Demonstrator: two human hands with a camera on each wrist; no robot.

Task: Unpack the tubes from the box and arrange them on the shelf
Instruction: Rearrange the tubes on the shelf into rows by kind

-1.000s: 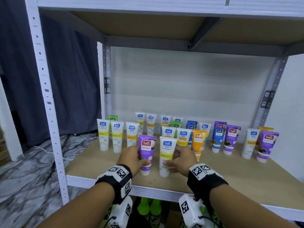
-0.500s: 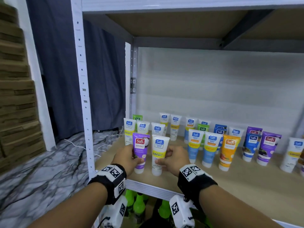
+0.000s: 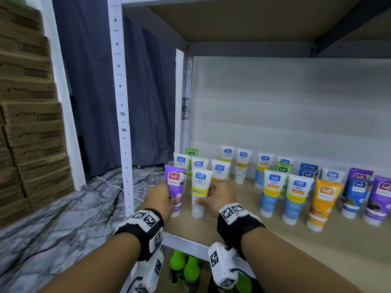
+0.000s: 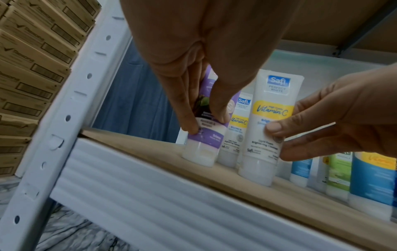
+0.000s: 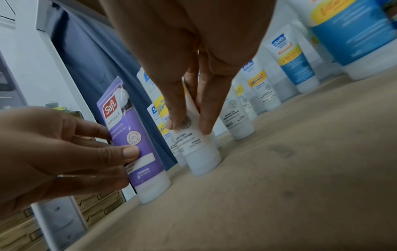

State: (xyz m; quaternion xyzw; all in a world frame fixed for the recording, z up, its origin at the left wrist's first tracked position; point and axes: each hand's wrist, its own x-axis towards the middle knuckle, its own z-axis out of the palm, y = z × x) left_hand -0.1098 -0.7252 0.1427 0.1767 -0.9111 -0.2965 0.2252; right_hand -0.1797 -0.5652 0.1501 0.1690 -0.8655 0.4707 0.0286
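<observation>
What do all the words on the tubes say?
"Safi NATURALS": purple tube, held by the left hand.
"Safi PERFECT WHITE", "Vitamin C": white tube, held by the right hand.
"Safi": orange tube and the other tubes.
Small print and the brown boxes' labels: too blurred to read.

Purple tube (image 3: 175, 188) has a red-and-white logo patch and a white cap; the one next to it, white tube (image 3: 200, 192), has a blue logo square and a yellow band with script lettering; further right there's blue-bodied tubes (image 3: 271, 193) with yellow bands, one orange tube (image 3: 322, 205), a couple of green ones (image 3: 283, 169) at the back; shelf board (image 3: 275, 240) is pale wood-tone with a white front edge; curtain (image 3: 95, 81) is dark blue; floor (image 3: 53, 229) is grey-white marble with dark veins; stacked boxes (image 3: 27, 123) plain brown; wrist bands (image 3: 146, 225) black with black-and-white square codes.
</observation>
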